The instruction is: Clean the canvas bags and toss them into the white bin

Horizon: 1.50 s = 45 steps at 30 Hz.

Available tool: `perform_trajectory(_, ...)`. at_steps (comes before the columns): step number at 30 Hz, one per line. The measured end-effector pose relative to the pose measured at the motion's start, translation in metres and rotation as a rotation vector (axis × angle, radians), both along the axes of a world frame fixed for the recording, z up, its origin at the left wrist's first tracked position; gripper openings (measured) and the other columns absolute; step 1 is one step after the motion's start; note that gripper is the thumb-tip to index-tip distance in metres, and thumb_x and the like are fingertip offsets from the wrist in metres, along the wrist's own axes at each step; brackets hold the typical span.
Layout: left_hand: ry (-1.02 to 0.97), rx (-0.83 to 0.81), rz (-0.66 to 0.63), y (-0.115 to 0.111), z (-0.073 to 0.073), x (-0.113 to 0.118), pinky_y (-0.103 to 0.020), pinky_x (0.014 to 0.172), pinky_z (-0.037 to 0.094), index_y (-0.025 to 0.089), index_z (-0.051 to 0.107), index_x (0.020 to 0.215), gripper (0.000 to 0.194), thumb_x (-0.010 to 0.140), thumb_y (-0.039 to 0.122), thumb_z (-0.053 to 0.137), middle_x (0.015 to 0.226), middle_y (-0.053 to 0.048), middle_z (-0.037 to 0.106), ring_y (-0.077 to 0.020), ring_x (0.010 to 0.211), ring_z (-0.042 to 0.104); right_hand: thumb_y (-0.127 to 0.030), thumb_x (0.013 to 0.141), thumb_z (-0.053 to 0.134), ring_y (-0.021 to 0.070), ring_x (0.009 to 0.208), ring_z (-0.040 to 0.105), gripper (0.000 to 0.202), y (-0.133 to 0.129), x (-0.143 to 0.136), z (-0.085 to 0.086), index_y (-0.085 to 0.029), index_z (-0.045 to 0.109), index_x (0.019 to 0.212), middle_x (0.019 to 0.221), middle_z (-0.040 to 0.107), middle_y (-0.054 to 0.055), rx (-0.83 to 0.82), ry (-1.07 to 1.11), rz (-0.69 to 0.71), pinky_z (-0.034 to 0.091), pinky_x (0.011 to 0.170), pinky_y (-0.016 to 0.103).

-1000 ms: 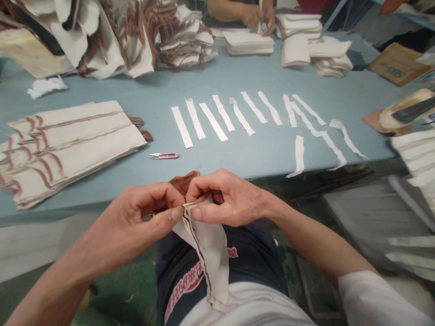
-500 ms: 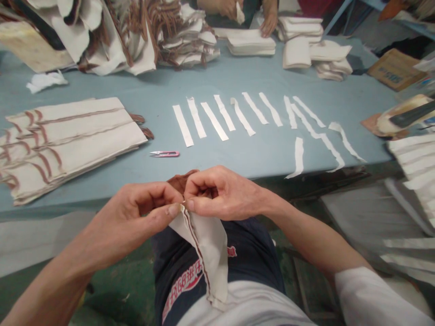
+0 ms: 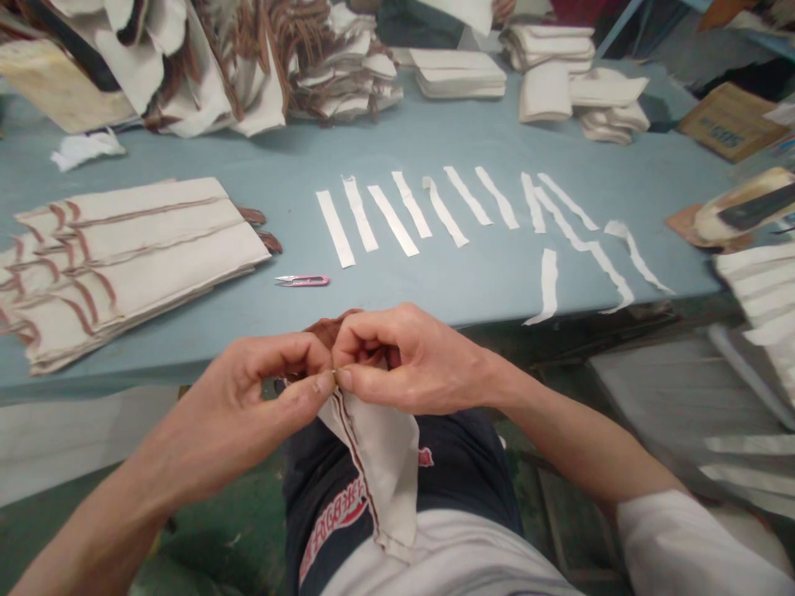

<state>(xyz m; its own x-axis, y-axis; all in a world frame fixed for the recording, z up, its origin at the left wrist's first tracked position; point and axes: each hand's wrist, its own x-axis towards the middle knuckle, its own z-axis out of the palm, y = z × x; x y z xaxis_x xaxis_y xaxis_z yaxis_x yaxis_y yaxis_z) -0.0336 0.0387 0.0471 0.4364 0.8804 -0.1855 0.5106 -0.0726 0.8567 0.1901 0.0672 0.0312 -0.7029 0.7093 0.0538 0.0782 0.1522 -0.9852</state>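
Note:
A white cloth piece [image 3: 391,463] with a dark brown sewn seam hangs down over my lap. Its brown, leather-like part [image 3: 324,333] shows behind my fingers. My left hand [image 3: 267,385] pinches the top of the seam between thumb and forefinger. Right beside it, my right hand [image 3: 413,356] is closed in a pinch at the same spot, thumb tips almost touching. Fingers cover the exact bit of cloth or thread between them. On the table ahead lies a pair of pink-handled thread snips [image 3: 302,281], out of both hands.
Several white strips [image 3: 394,219] lie in a row across the blue table [image 3: 248,149]. Stacked white cloth pieces with brown edges [image 3: 142,240] sit at left. A high brown-and-white pile [image 3: 242,66] stands behind. Folded white stacks [image 3: 460,74] and another person's hand [image 3: 503,10] are at the back.
Both hands keep their pinch on the cloth piece, with only slight shifts. Across the table, the other person's hands have lifted away from the folded stack, and a white sheet is now raised there.

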Motion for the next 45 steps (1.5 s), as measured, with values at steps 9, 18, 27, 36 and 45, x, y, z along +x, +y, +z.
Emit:
perform_trajectory(9, 0.218, 0.347, 0.052, -0.012, 0.003, 0.015, -0.024, 0.050, 0.032, 0.021, 0.067, 0.070, 0.025, 0.090, 0.029, 0.054, 0.059, 0.005, 0.061, -0.0114, 0.051, 0.048, -0.020, 0.087, 0.055, 0.0120, 0.068, 0.050, 0.002, -0.006, -0.003, -0.013, -0.021, 0.055, 0.086, 0.078, 0.063, -0.002, 0.328, -0.216, -0.123, 0.034, 0.067, 0.027)
perform_trajectory(18, -0.169, -0.072, 0.043, 0.006, -0.023, -0.001, -0.022, 0.057, 0.042, 0.020, 0.069, 0.082, 0.030, 0.098, 0.044, 0.064, 0.072, 0.002, 0.059, -0.0143, 0.063, 0.049, -0.040, 0.098, 0.061, 0.0122, 0.068, 0.042, 0.021, 0.020, 0.000, -0.042, -0.021, 0.054, 0.092, 0.075, 0.050, -0.005, -0.012, 0.064, 0.095, 0.034, 0.062, 0.025)
perform_trajectory(27, -0.128, -0.124, 0.008, 0.007, -0.017, 0.005, -0.022, 0.056, 0.042, 0.020, 0.065, 0.068, 0.040, 0.095, 0.049, 0.070, 0.067, 0.002, 0.058, -0.0137, 0.062, 0.050, -0.035, 0.098, 0.063, 0.0103, 0.064, 0.039, 0.019, 0.020, 0.003, -0.041, -0.021, 0.053, 0.090, 0.074, 0.048, -0.007, 0.041, 0.078, 0.087, 0.032, 0.060, 0.024)
perform_trajectory(36, -0.137, -0.105, 0.060, 0.001, -0.025, 0.002, -0.021, 0.052, 0.043, 0.019, 0.075, 0.077, 0.038, 0.098, 0.050, 0.066, 0.067, 0.000, 0.063, -0.0141, 0.059, 0.052, -0.052, 0.100, 0.068, 0.0117, 0.074, 0.047, 0.036, 0.028, 0.005, -0.041, -0.019, 0.057, 0.094, 0.083, 0.054, -0.004, -0.114, 0.089, 0.164, 0.040, 0.068, 0.025)
perform_trajectory(45, 0.036, 0.189, 0.140, -0.012, -0.020, 0.010, -0.020, 0.050, 0.042, 0.020, 0.078, 0.087, 0.017, 0.092, 0.031, 0.066, 0.066, 0.003, 0.071, -0.0121, 0.054, 0.057, -0.023, 0.098, 0.065, 0.0125, 0.079, 0.057, 0.007, 0.022, 0.013, -0.017, -0.018, 0.065, 0.103, 0.092, 0.071, -0.001, 0.125, -0.082, 0.137, 0.041, 0.073, 0.025)
